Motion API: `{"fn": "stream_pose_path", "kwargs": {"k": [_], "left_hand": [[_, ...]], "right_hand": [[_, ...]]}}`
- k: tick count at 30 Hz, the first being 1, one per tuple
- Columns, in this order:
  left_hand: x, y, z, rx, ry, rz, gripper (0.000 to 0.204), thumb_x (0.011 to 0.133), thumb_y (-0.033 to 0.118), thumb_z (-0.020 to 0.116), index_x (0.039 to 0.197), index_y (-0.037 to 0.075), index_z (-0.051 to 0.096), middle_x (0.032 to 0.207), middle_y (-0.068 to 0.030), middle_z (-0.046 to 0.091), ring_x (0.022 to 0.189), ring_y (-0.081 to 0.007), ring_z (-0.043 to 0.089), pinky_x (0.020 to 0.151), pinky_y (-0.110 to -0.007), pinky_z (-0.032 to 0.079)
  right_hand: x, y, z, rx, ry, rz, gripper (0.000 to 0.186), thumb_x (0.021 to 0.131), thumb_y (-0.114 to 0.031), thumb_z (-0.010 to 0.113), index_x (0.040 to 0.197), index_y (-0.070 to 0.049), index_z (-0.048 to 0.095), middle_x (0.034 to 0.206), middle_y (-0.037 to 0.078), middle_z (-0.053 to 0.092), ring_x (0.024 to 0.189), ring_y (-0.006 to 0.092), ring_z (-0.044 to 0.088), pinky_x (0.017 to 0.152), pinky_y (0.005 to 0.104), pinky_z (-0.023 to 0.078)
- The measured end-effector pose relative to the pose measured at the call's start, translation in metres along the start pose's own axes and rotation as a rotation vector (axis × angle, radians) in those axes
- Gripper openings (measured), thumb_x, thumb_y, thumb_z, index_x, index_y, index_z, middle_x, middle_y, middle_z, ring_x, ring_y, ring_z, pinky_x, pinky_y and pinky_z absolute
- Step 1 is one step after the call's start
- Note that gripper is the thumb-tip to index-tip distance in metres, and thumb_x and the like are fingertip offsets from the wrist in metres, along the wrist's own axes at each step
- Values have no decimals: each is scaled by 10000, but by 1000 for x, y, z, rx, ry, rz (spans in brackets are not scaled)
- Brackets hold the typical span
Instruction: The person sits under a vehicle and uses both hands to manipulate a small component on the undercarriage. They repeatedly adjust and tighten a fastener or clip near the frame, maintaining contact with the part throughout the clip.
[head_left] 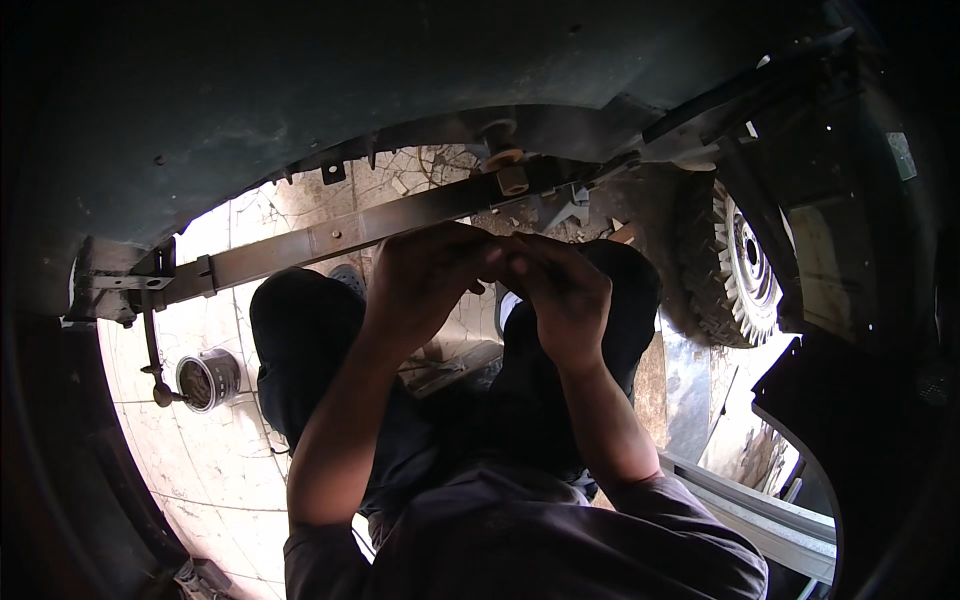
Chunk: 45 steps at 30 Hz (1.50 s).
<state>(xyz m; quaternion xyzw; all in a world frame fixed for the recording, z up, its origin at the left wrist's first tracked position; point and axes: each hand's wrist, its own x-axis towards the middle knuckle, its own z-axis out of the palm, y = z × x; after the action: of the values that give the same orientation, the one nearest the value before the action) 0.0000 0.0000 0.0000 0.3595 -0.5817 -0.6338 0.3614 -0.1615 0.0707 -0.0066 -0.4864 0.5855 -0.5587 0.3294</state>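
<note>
My left hand (pixel 425 275) and my right hand (pixel 568 290) are raised together in front of my knees, fingertips meeting. Both have their fingers curled and pressed together. Anything between them is hidden by the fingers and the shade. Just beyond my hands runs a long flat steel bar (pixel 300 245), like a leaf spring, with a clamp (pixel 205 275) around it near its left end. A rusty block-like fitting (pixel 512 180) sits on the bar above my fingertips, below a brownish round piece (pixel 503 157).
A dark vehicle body (pixel 400 80) hangs low overhead. To the right stands a treaded wheel (pixel 745 255) with a pale rim. An open can (pixel 208 380) rests on the cracked tiled floor (pixel 190 450) at left. Metal rails (pixel 770 515) lie at lower right.
</note>
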Motion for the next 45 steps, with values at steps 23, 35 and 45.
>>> {"fn": "stream_pose_path", "kwargs": {"k": [23, 35, 45], "left_hand": [[-2, 1, 26, -146, 81, 98, 350, 830, 30, 727, 1165, -19, 637, 1144, -128, 671, 1005, -172, 683, 839, -295, 566], [-1, -18, 25, 355, 136, 331, 322, 832, 124, 735, 1141, 47, 687, 1060, -137, 700, 953, -233, 706, 767, -321, 565], [0, -17, 22, 102, 6, 229, 236, 904, 117, 656, 1129, 60, 694, 1001, -119, 725, 839, -191, 723, 731, -287, 559]], "right_hand": [[2, 1, -6, 327, 69, -50, 217, 869, 71, 633, 1086, 81, 627, 997, 154, 702, 795, 156, 681, 738, 256, 557], [2, 9, -12, 536, -26, 182, 209, 891, 16, 648, 1090, 80, 645, 987, 149, 706, 855, 188, 693, 801, 291, 567], [3, 10, -7, 58, 103, -218, 159, 758, 25, 776, 906, -29, 750, 1169, 95, 604, 1152, 207, 576, 945, 327, 479]]}}
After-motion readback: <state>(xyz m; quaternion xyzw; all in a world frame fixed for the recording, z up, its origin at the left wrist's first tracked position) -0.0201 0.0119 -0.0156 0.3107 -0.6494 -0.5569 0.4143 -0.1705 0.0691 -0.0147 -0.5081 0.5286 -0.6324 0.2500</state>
